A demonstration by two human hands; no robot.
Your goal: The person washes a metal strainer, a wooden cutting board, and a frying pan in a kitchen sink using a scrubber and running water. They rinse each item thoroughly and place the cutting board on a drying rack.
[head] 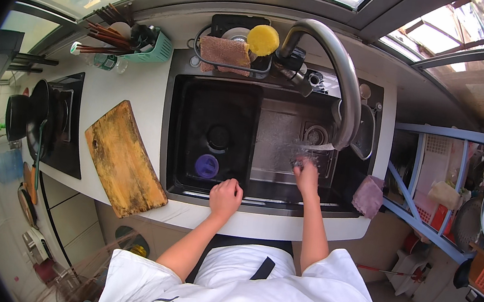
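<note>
My left hand (225,196) rests on the front rim of the black sink (203,199), its fingers curled in and nothing visible in them. My right hand (306,176) reaches into the right basin (275,152), where running water splashes over the fingers. Spray blurs the fingertips, and whether they hold something small and dark cannot be told. The water comes from a tall curved metal faucet (351,92) that arches over that basin. In the left basin (197,114), a round purple plastic item (207,166) lies near the front, beside the dark drain (218,137).
Behind the sink, a rack (260,71) carries a brown cloth (224,55) and a yellow sponge (263,40). A wooden cutting board (126,160) overhangs the counter's front edge at left. A purple cloth (367,195) drapes over the right corner, near a glass lid (365,131).
</note>
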